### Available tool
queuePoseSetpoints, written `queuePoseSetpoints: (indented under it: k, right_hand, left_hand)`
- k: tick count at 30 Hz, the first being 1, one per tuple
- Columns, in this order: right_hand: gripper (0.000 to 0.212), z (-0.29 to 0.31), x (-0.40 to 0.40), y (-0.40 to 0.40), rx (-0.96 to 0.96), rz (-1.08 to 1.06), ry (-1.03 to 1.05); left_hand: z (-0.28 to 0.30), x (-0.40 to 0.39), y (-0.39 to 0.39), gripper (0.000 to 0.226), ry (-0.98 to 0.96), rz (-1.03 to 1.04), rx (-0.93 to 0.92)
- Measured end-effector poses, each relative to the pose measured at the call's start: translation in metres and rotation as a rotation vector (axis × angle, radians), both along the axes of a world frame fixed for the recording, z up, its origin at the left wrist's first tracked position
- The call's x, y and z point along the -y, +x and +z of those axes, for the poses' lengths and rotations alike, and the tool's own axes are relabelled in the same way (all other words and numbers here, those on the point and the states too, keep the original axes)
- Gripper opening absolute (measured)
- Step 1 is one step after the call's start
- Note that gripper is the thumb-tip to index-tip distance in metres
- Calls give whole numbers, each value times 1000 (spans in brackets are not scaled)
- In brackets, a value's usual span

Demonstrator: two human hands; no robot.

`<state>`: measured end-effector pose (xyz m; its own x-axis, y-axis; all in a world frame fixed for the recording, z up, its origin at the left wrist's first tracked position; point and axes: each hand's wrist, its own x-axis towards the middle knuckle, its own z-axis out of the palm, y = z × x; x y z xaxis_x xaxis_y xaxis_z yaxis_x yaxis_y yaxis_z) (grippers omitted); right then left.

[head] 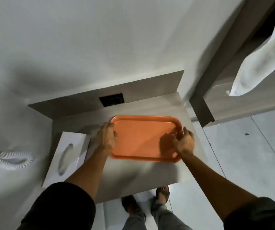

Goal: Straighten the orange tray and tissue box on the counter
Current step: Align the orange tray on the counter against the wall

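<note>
Nothing is carried in the orange tray (143,140), which is laid flat on the grey counter (133,173), its bare floor showing. The tray's left rim is clasped by the left hand (106,136), and its right rim is gripped by the right hand (184,141). The white tissue box (67,156) is set at the counter's left edge, just beside the left forearm, untouched and skewed.
</note>
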<state>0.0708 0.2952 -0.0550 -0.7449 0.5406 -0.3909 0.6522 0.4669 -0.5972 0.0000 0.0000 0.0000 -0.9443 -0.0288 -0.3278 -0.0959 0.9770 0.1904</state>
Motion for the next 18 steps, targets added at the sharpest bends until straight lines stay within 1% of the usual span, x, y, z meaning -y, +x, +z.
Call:
queuePoseSetpoints:
  k: [2,4,7,11,12,14,15,18]
  right_hand:
    - [64,-10,-3,7,63,-138,-42]
    - [50,-20,-5,16,113,-211,-61]
    - [33,-30,-11,11,114,-262,-82]
    - [28,-36,-14,-2,107,-234,-58]
    - [28,-35,-13,-7,96,-220,-49]
    - [27,-34,-13,-17,76,-185,-47]
    - [27,-34,-13,-24,66,-157,-50]
    - [26,-33,-9,-45,52,-42,-41]
  left_hand:
    - [-9,1,1,41,-17,100,32]
    - [-19,5,5,36,-6,247,52]
    - [-33,11,3,29,147,449,59]
    - [-54,25,6,25,372,613,45]
    - [-57,26,8,26,395,643,25]
    - [-64,30,15,38,429,706,-31]
    - [-65,33,19,37,446,733,-56]
    - [-64,40,27,22,427,744,-93]
